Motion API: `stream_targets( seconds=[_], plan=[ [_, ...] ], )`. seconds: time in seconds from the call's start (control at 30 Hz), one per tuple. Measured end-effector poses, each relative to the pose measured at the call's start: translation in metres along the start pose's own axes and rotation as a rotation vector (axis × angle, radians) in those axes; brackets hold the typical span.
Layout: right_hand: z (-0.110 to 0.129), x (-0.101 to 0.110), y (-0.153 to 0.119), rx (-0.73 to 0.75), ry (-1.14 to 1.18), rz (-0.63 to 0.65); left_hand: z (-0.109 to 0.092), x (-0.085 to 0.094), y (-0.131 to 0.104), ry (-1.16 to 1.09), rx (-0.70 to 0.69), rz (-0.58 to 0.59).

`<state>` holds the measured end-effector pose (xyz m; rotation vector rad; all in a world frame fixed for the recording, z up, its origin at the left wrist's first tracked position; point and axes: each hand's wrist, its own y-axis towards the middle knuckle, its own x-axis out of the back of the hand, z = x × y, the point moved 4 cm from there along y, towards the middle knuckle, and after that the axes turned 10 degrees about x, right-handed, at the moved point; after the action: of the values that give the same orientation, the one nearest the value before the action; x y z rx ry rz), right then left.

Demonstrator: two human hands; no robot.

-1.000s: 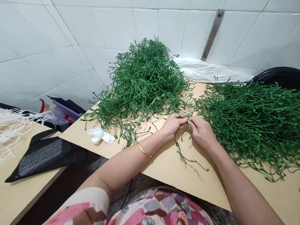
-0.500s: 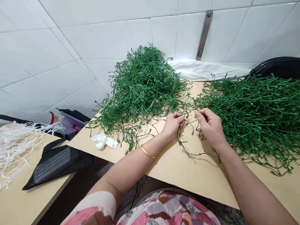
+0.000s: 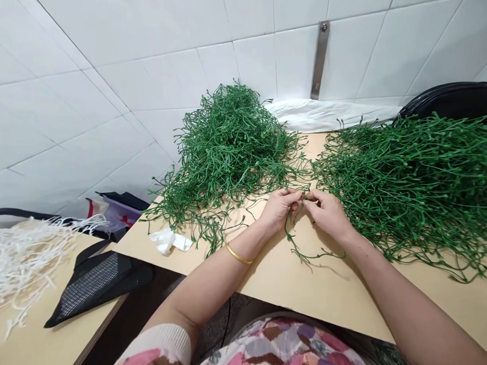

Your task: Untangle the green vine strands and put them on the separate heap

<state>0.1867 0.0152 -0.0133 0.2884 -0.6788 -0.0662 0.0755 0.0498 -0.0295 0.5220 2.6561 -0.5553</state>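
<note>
My left hand (image 3: 280, 206) is closed in a pinch on a thin green plastic stem (image 3: 291, 238), whose branched end hangs down onto the table. Fingertip to fingertip with it, my right hand (image 3: 326, 212) pinches at the same spot; the small piece between its fingers is mostly hidden. Behind my hands rises a tangled heap of green stems (image 3: 233, 134). Another large pile of green stems (image 3: 421, 191) lies just right of my right hand.
The wooden table (image 3: 272, 278) ends close to my body. A crumpled white tissue (image 3: 170, 241) lies at its left. On a second table sit white strands (image 3: 32, 256) and a black mesh bag (image 3: 90, 286). White cloth (image 3: 325, 113) and a black rounded object (image 3: 453, 103) are by the wall.
My right hand has moved left and its fingertips now meet those of my left hand. The view has shifted slightly.
</note>
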Motion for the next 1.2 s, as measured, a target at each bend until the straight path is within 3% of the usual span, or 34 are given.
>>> stream_targets(
  seconds=[0.17,0.33,0.5,0.6,0.7,0.77,0.83,0.9,1.1,1.2],
  plan=[
    [0.0,0.002,0.001,-0.006,0.112,-0.101,0.001,0.002,0.003,-0.017,-0.004,0.022],
    [0.002,-0.001,0.0,-0.018,0.192,0.004,0.001,0.003,0.003,-0.021,0.015,0.031],
    [0.011,0.005,-0.001,0.134,-0.202,0.059,0.002,0.001,0.002,-0.006,0.033,-0.01],
    [0.028,0.0,-0.008,0.254,-0.445,0.11,0.0,0.002,0.005,-0.038,0.042,-0.081],
    [0.056,-0.013,-0.022,0.473,-0.457,0.283,-0.001,0.005,0.009,-0.079,0.072,-0.174],
    [0.074,-0.014,-0.031,0.625,-0.436,0.305,-0.002,0.003,0.009,-0.017,0.019,-0.161],
    [0.083,0.0,-0.03,0.686,-0.433,0.165,-0.003,0.0,0.006,0.059,-0.069,-0.121],
    [0.08,0.026,-0.019,0.653,-0.453,-0.023,-0.001,-0.001,0.003,0.076,-0.1,-0.076],
    [0.04,0.119,0.032,0.414,-0.726,-0.386,0.0,-0.001,0.002,0.09,-0.037,-0.021],
    [0.034,0.129,0.036,0.343,-0.836,-0.438,-0.001,0.0,0.0,0.082,-0.006,-0.013]
  ],
)
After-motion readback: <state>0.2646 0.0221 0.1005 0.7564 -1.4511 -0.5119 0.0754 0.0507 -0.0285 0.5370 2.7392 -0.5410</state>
